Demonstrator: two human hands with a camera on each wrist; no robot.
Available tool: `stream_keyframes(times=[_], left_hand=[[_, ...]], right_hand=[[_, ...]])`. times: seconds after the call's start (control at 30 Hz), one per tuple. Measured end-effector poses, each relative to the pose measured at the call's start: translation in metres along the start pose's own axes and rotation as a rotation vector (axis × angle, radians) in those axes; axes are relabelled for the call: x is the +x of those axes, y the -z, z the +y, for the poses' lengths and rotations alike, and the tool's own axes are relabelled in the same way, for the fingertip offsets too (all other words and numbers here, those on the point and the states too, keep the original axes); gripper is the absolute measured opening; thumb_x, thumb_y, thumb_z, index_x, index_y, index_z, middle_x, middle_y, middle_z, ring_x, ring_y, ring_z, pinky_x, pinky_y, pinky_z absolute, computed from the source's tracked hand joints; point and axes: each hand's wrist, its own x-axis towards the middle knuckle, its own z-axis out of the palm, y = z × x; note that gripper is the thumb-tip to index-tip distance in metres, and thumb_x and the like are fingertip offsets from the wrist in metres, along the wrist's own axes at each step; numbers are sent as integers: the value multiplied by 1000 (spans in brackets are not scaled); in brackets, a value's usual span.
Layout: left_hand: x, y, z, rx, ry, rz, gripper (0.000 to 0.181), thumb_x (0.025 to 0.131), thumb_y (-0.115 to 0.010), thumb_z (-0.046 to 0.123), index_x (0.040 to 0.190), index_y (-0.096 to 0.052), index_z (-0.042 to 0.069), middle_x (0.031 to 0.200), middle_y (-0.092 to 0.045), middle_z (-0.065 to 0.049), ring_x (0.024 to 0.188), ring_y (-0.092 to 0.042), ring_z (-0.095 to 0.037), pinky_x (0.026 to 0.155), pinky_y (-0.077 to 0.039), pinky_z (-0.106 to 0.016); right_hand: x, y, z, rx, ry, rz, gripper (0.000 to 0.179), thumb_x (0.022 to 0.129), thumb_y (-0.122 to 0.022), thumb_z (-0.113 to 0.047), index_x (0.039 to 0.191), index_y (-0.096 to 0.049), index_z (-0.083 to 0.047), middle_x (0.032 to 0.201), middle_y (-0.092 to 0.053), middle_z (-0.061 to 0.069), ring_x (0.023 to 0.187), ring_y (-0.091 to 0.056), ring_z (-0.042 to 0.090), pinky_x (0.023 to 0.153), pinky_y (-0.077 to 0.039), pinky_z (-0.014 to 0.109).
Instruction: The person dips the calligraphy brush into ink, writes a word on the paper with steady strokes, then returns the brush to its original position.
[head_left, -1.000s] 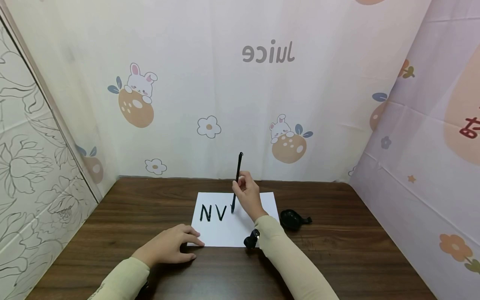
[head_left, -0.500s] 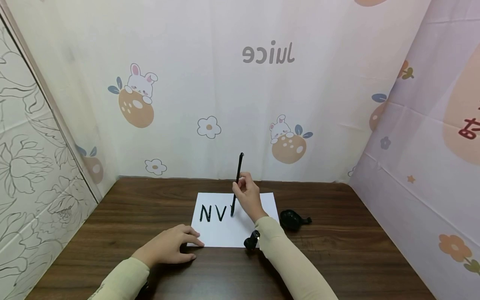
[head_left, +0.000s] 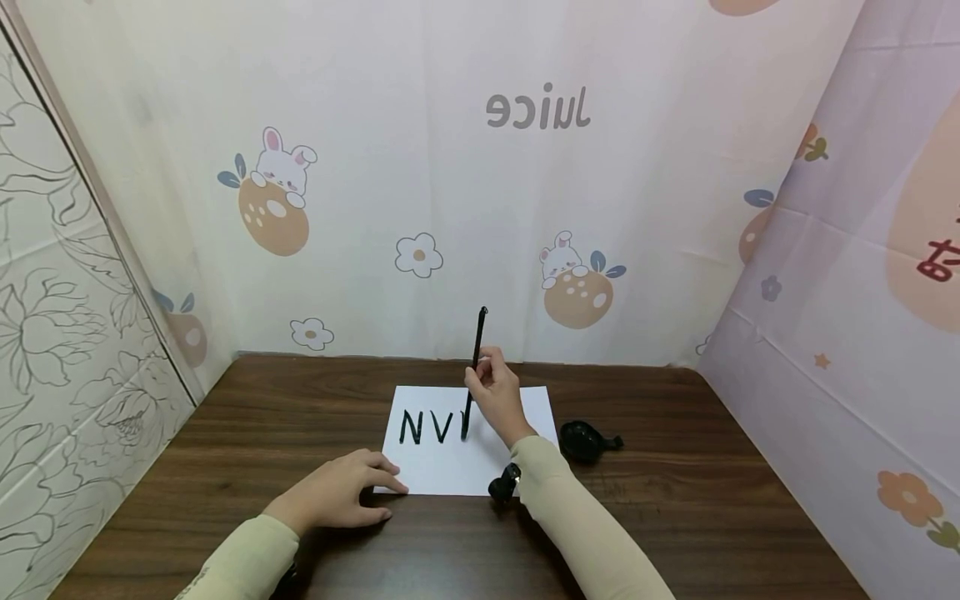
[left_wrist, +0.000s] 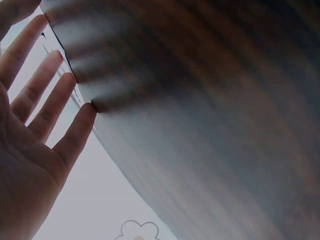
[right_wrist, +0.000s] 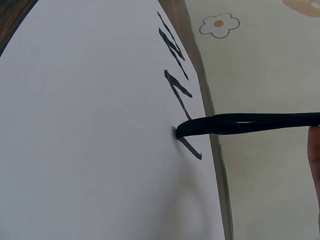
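A white sheet of paper lies on the table, with black letters N and V and a stroke to their right. My right hand pinches a slim black ink brush, held nearly upright. In the right wrist view the bristles bend against the paper at the lower end of the third stroke. My left hand rests at the near left corner of the sheet, fingers spread. The left wrist view shows its fingertips along the paper's left edge.
A small black dish with a stubby handle stands right of the paper. The dark wood table ends at a printed curtain at the back. A wrist camera hangs under my right sleeve, over the paper's near edge.
The brush tip has drawn slowly toward me, lengthening the third stroke downward. My right hand shifted slightly the same way, keeping its pinch; my left hand stayed put.
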Motion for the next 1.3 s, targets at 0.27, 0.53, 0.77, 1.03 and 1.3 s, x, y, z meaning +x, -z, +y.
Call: stream_keyframes(times=[0.27,0.53,0.77,1.03,1.3], left_hand=[[0,1,1,-1,-6,0,27,87,-75,33,114,-74,35,123,-63,6,113,-59,-19,88,-53,-44],[0,3,3,-5,-1,-3,26,88,-75,32,114,-75,34,122,-63,5,112,-59,-20,88,-53,-44],[0,3,3,-4,2,-8,27,88,-75,33,114,-74,34,123,-63,5,113,-59,-20,88,-53,-45],[1,2,1,0,-8,-10,27,88,-75,32,115,-74,34,123,-63,5,113,-59,-19,89,-52,-44],[0,0,1,0,-3,-6,27,88,-75,33,115,-74,34,123,-63,6,113,-59,-19,90,-52,-44]], right_hand=[[0,0,-1,7,-3,-18,20,95,-63,-9,113,-54,-10,79,-52,0,68,-52,15,58,-46,26],[-1,0,0,14,-3,-24,21,94,-63,-7,110,-54,-16,79,-52,-1,68,-52,14,58,-46,26],[0,2,-1,23,-1,-29,20,94,-62,-6,112,-55,-9,79,-52,0,66,-52,14,56,-47,26],[7,9,-6,5,3,-17,22,95,-62,-9,114,-53,-13,79,-53,0,64,-53,14,56,-49,27],[15,19,-5,-35,31,37,22,95,-61,-9,115,-53,-11,78,-54,0,66,-53,15,58,-47,28]])
